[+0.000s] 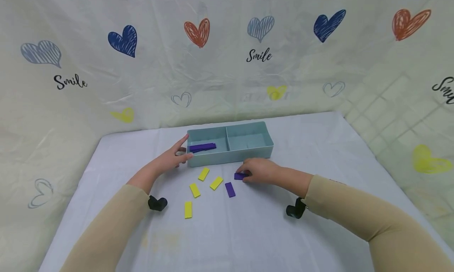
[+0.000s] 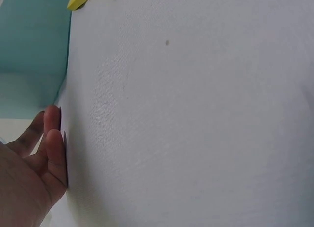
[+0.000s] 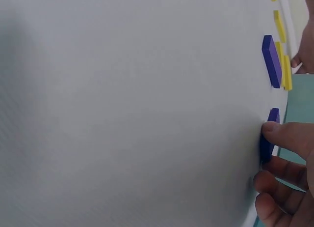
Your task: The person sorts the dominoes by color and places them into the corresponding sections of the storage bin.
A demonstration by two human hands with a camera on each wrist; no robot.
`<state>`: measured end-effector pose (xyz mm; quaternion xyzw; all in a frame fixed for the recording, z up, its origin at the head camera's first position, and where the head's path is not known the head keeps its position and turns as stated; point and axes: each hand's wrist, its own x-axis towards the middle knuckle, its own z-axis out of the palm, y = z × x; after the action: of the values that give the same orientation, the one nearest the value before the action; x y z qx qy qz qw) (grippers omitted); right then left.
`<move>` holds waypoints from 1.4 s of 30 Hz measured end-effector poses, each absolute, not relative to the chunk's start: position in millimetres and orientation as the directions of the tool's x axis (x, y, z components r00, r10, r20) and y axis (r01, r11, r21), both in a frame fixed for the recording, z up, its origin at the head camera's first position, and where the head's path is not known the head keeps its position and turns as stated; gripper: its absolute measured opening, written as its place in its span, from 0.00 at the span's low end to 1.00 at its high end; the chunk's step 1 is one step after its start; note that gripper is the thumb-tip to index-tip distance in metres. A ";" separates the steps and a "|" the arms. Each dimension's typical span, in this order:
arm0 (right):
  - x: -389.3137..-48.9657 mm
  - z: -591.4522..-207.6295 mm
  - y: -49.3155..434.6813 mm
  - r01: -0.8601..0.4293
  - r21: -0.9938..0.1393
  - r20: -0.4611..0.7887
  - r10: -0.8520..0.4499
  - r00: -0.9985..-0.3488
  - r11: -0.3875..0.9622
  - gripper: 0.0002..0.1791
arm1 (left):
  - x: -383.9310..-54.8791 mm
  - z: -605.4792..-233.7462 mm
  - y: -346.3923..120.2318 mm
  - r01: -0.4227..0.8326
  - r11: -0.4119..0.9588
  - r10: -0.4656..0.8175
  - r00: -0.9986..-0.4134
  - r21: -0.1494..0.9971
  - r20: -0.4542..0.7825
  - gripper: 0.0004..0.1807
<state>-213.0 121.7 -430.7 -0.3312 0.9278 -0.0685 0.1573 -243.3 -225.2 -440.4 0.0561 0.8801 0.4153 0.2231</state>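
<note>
A light blue two-part box (image 1: 227, 158) stands toward the back of the table, with several purple blocks (image 1: 202, 147) in its left compartment. At its left end my left hand (image 1: 172, 157) touches the box, index finger stretched to the far corner and thumb at the near one. My right hand (image 1: 260, 170) pinches a flat purple block (image 1: 239, 176) on the table, in front of the box. In the right wrist view the thumb lies on that block (image 3: 267, 147). Another purple block (image 1: 230, 189) lies to its lower left.
Several yellow blocks (image 1: 195, 190) lie scattered on the white cloth (image 1: 227, 240) left of the loose purple ones. The box's right compartment (image 1: 250, 141) shows its bare floor. Behind the table hangs a sheet (image 1: 227, 67) printed with hearts.
</note>
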 end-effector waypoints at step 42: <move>-248.1 -364.7 104.5 -0.589 -0.362 -0.150 -0.668 -0.729 0.723 0.19 | -245.8 -441.1 -224.7 -0.067 0.641 0.301 -0.894 0.764 -0.331 0.46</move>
<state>-248.1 104.5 -364.7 -0.3423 0.9180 -0.1465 0.1363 -245.8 -224.7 -441.1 0.0666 0.8787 0.4183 0.2203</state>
